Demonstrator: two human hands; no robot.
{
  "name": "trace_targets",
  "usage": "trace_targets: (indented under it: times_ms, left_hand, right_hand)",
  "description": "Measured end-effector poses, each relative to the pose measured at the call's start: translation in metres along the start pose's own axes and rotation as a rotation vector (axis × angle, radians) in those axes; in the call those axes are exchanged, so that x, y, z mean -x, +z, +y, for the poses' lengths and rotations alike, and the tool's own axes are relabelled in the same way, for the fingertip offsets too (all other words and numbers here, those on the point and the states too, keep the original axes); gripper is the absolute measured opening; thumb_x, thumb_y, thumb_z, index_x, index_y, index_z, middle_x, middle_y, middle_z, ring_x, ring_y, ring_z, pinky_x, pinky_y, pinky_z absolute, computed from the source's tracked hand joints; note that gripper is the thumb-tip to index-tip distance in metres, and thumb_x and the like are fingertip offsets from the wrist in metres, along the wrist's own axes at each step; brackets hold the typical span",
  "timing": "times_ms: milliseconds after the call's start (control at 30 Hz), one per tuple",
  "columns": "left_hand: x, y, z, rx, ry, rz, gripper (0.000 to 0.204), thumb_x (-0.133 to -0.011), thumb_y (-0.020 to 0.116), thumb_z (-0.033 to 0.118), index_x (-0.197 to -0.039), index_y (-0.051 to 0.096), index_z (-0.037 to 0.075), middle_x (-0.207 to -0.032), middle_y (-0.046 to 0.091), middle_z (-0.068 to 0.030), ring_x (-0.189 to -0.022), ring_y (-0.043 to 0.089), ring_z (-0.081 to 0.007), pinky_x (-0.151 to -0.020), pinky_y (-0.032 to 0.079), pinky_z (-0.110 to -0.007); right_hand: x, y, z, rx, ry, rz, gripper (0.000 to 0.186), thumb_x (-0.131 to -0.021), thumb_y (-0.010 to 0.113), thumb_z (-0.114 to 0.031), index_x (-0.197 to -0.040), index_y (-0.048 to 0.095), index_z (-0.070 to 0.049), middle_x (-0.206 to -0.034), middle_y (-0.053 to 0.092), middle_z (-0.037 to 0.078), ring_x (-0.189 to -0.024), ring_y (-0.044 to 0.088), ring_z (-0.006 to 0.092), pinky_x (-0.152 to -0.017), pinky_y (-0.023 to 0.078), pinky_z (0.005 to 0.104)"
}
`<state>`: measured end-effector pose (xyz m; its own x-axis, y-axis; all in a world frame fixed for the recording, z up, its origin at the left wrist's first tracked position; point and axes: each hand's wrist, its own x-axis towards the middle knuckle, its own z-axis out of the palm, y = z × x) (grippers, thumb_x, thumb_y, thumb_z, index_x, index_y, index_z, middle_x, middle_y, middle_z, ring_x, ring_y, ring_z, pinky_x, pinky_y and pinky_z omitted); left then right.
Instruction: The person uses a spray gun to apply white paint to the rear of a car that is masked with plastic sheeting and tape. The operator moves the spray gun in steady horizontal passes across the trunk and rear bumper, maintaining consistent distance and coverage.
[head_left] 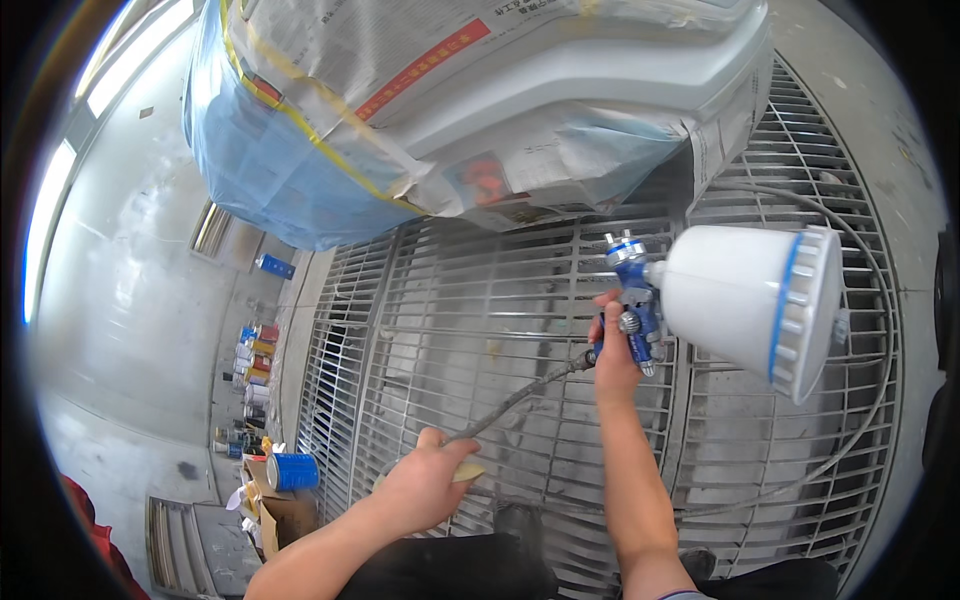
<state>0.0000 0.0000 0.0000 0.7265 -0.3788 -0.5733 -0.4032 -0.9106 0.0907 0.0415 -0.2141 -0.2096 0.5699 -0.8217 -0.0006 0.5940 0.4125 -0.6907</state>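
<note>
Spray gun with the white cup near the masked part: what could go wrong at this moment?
1. The air hose runs from the spray gun in the right hand to the left hand; if it goes slack, it may catch on the metal floor grating.
2. The newspaper masking hangs loose at its lower edge, so spray might get under it.
3. The large white cup could bump the grey-white panel.

Grey metal floor grating (520, 300), a grey hose (870, 400) looping across it.

Blue spray gun (634, 318), white blue-rimmed cup (745, 300)
</note>
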Motion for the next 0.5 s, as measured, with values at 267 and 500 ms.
trace_targets:
  times_ms: [267,500]
  left_hand:
    - [0.004,0.001,0.004,0.003,0.020,-0.022,0.042,-0.099,0.071,0.024,-0.139,0.065,0.011,-0.125,0.057,-0.0269,-0.105,0.068,-0.0449,-0.096,0.057,-0.045]
    - [0.003,0.004,0.011,0.010,0.061,-0.001,0.040,-0.099,0.070,0.020,-0.138,0.065,0.011,-0.124,0.058,-0.0254,-0.106,0.068,-0.0442,-0.096,0.057,-0.044]
  right_hand:
    - [0.004,-0.005,-0.005,0.039,0.026,-0.142,0.014,-0.104,0.071,-0.016,-0.106,0.068,-0.003,-0.094,0.072,0.005,-0.064,0.060,0.0091,-0.056,0.047,0.0250]
    - [-0.003,-0.017,-0.014,0.019,0.029,-0.099,0.019,-0.106,0.069,-0.023,-0.106,0.066,-0.004,-0.093,0.068,0.003,-0.064,0.058,0.0094,-0.057,0.045,0.0253]
